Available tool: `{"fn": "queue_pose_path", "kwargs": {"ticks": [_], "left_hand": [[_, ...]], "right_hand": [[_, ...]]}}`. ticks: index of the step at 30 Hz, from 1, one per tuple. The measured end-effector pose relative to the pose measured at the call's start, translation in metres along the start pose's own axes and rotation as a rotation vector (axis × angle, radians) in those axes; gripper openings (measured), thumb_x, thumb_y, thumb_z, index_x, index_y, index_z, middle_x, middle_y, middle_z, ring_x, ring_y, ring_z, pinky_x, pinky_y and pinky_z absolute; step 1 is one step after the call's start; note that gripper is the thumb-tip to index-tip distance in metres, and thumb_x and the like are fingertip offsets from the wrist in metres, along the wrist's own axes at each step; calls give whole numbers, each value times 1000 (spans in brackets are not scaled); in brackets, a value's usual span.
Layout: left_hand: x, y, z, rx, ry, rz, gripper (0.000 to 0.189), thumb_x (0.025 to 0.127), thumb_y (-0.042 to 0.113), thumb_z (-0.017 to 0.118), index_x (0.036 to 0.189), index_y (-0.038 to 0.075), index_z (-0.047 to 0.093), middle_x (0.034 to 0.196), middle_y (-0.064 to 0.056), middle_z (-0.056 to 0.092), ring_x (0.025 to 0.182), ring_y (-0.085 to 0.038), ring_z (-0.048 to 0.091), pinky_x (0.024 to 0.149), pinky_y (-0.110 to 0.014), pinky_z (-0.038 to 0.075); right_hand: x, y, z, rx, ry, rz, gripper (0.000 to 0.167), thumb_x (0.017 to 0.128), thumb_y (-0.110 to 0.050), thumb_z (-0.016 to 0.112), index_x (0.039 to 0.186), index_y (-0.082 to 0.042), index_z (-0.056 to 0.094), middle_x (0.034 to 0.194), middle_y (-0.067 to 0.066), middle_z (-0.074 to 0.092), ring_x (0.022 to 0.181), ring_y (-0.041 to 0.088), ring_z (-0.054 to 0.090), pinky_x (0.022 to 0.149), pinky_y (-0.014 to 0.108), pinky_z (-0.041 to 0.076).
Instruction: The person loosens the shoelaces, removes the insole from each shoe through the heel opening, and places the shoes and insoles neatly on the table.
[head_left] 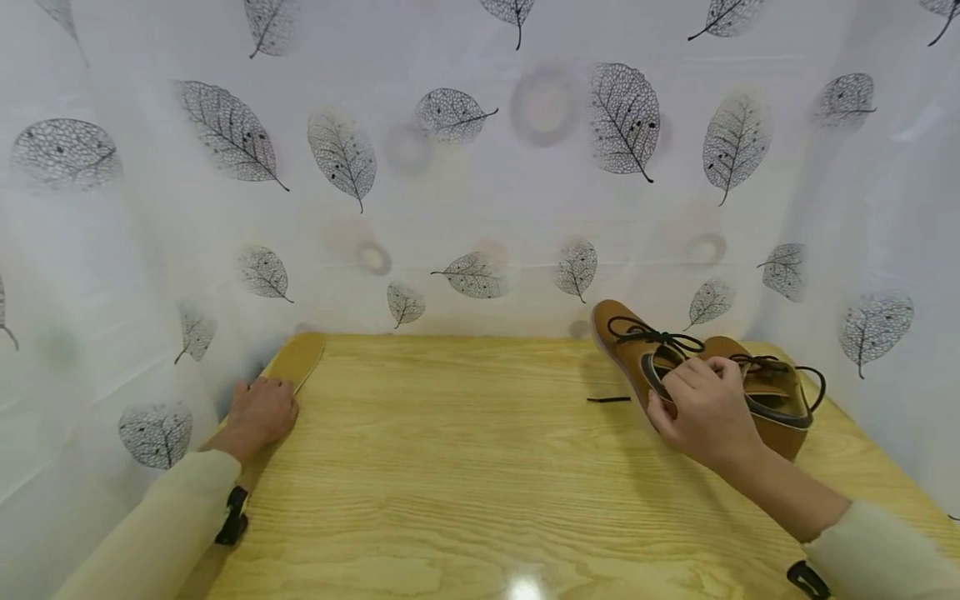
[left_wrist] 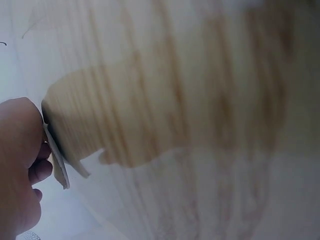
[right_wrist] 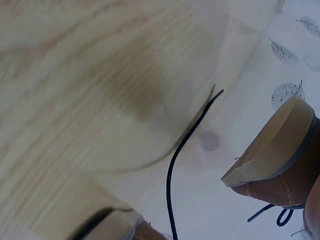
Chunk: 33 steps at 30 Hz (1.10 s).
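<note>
Head view shows us 2 hands over a wooden table (head_left: 450, 467). We see the left hand (head_left: 258, 410) with its fingers curled on a thin tan insole (head_left: 300, 354), which reaches forward beyond the knuckles. We find the right hand (head_left: 708, 410) gripping a brown shoe (head_left: 625, 352) near its opening; the shoe is tilted, its toe ahead and left of that hand. We spot the other shoe (head_left: 782, 435) just to the same hand's right. A black lace tip (head_left: 609, 400) shows to its left, and a leaf-patterned curtain (head_left: 465, 200) hangs ahead of both hands.
</note>
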<state>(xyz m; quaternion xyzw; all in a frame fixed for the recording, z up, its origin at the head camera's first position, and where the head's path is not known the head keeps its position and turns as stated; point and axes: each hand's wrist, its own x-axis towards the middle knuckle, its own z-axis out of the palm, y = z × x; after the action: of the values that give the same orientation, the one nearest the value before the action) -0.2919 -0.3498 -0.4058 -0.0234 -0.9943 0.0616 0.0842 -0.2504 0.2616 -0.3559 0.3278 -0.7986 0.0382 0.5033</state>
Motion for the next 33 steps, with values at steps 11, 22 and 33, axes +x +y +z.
{"fn": "queue_pose_path", "kwargs": {"ticks": [11,22,33], "left_hand": [[2,-2,5,6,4,-3,22,98,14,44,89,0,59,95,-22,64,92,-41,56,76,-54,36],[4,-6,4,30,-40,-23,24,100,16,43,95,-2,60,99,-23,63,93,-41,56,76,-53,35],[4,-3,6,19,-23,-9,24,100,15,44,99,-2,61,102,-24,63,95,-42,54,77,-55,35]], "right_hand": [[-4,-28,23,47,-27,-11,36,94,-25,45,64,-8,54,64,8,62,65,27,57,74,55,41],[-1,-51,37,97,-29,-13,30,91,-23,47,66,-9,56,66,5,62,67,24,56,74,54,41],[4,-71,48,91,-49,-40,23,85,-18,52,64,-9,57,65,5,61,67,25,56,74,55,43]]}}
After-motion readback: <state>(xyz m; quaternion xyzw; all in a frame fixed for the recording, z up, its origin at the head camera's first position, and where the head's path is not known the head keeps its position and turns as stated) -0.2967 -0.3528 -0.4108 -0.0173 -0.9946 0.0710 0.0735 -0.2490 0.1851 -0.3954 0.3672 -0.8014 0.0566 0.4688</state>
